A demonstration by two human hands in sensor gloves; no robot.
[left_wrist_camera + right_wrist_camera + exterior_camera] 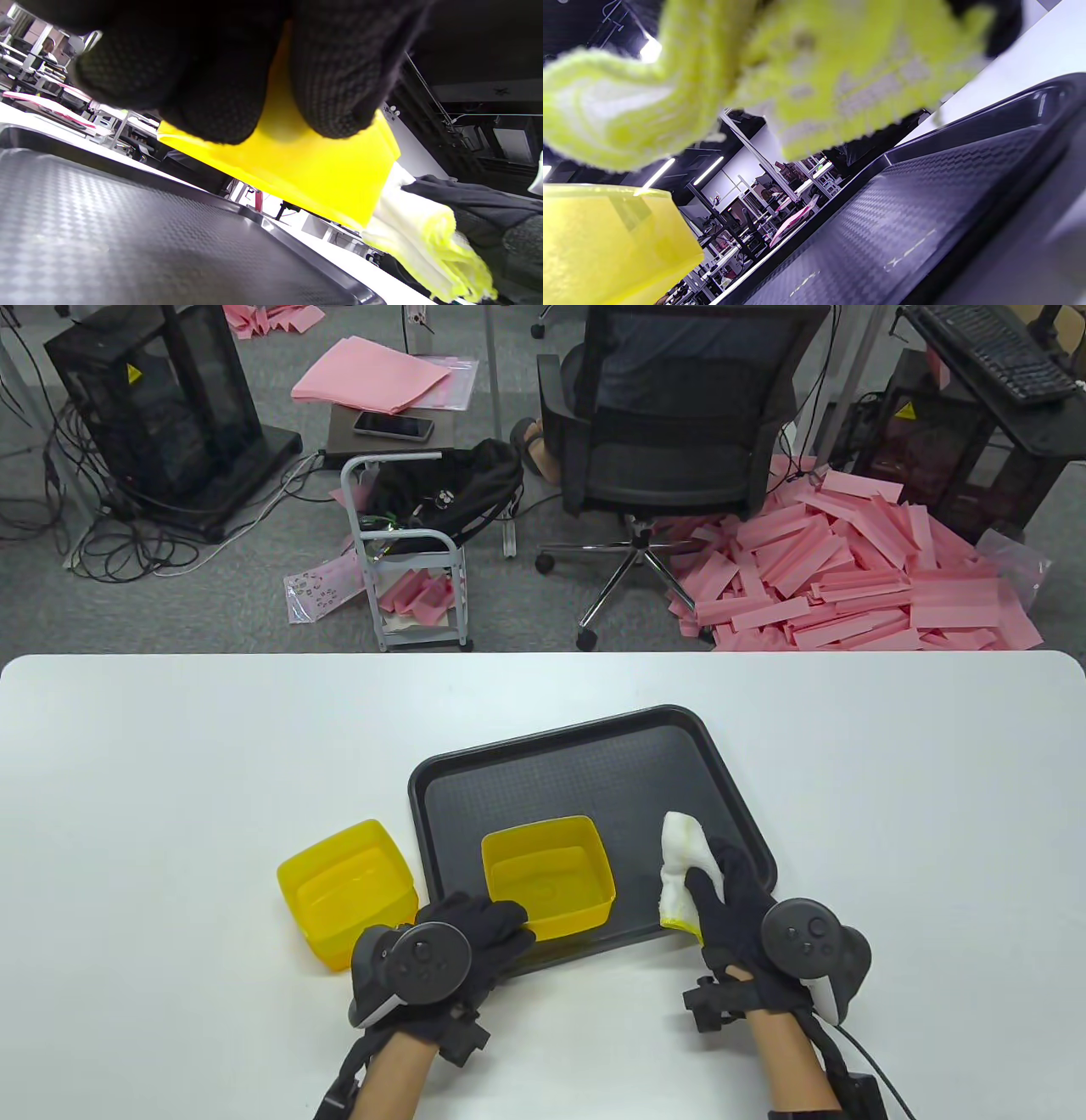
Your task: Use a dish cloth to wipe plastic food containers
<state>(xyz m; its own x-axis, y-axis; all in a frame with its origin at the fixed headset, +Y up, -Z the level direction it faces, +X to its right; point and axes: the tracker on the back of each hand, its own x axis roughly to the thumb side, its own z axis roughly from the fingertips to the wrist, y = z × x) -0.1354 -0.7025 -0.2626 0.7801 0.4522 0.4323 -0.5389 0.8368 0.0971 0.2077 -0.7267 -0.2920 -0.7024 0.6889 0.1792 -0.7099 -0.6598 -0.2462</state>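
A yellow plastic container [550, 874] stands open side up on the black tray [585, 763]. My left hand [475, 937] grips its near left corner; in the left wrist view my fingers [339, 84] lie against its yellow wall [297, 169]. A second yellow container [346, 891] stands on the table left of the tray. My right hand [730, 899] holds a bunched white and yellow dish cloth [687, 865] over the tray's right side, apart from the container. The cloth fills the top of the right wrist view [797, 76].
The white table [170, 780] stretches wide on both sides of the tray. Beyond its far edge are an office chair [670, 449], a small cart [407, 551] and a heap of pink sheets [865, 577] on the floor.
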